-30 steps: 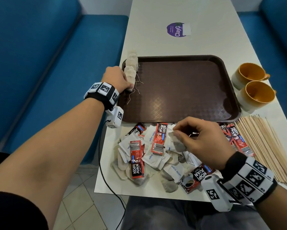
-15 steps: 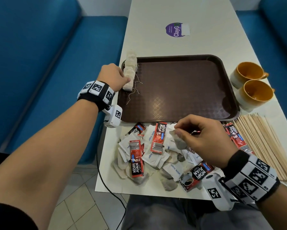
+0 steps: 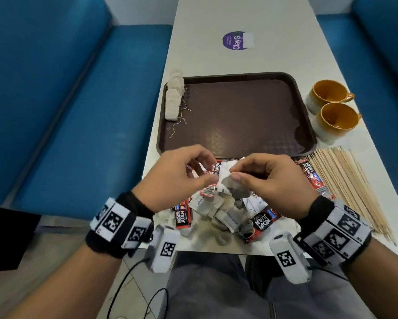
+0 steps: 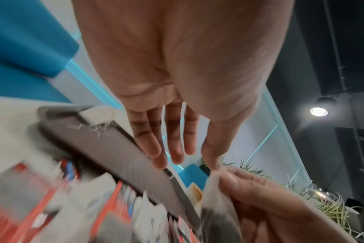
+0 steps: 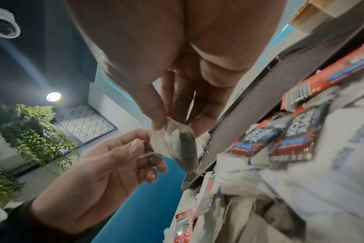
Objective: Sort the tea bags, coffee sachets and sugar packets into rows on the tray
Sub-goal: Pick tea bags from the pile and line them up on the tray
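Note:
A brown tray (image 3: 239,116) lies mid-table with a short row of tea bags (image 3: 173,104) along its left rim. In front of it is a mixed pile of red coffee sachets (image 3: 183,215), white sugar packets (image 3: 200,202) and tea bags. Over the pile my right hand (image 3: 234,174) pinches a tea bag (image 3: 238,192) by its top, and the bag (image 5: 177,146) hangs below thumb and forefinger. My left hand (image 3: 210,170) is beside it with fingers loosely curled and thumb tip at the bag's edge (image 4: 216,205). Whether it holds the bag's tag is unclear.
Two orange mugs (image 3: 331,120) stand right of the tray. A spread of wooden stirrers (image 3: 345,183) lies at the front right. A purple sticker (image 3: 236,40) marks the far table. Blue benches (image 3: 89,111) flank both sides. A cable hangs off the front edge.
My left hand has left the tea bag row on the tray's left rim and come back to the pile, meeting the right hand. The right hand has lifted its tea bag slightly.

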Motion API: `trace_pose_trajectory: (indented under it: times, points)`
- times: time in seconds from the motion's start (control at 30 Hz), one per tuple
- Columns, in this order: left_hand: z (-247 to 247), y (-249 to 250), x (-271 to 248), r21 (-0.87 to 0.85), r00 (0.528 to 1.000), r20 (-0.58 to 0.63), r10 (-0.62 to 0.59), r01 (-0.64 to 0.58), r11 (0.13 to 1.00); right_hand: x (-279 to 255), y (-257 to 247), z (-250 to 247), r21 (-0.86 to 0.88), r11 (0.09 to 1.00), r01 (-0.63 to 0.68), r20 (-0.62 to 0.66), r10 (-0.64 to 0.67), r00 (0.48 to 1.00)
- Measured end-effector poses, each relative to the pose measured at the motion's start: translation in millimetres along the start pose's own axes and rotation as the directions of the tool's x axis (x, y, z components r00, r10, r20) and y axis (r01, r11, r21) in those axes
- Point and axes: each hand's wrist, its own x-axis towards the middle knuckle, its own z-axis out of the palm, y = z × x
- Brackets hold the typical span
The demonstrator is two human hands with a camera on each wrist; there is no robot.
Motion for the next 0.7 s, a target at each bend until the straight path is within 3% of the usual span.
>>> trace_pose_trajectory:
  times: [0.2,0.43,0.57,0.7]
  points:
    - [38,-6,-20,-0.171,0.996,0.058,-0.06,0.069,0.983,-10,4,5,0.103,0.994,-0.037,0.007,0.036,0.999]
    - [50,-10,-28,-0.314,0.981,-0.156,-0.111,0.058,0.948,-13,9,4,0.09,0.996,-0.016,-0.009,0.016,1.0]
    - [36,-31,-36,-0.339,0.944,-0.273,-0.183,0.084,0.937,-7,25,-4,-0.264,0.964,0.008,-0.044,-0.021,0.999]
    - [28,-50,-47,-0.332,0.916,-0.32,-0.241,0.13,0.934,-3,30,-1,-0.451,0.892,0.004,0.072,0.032,0.997]
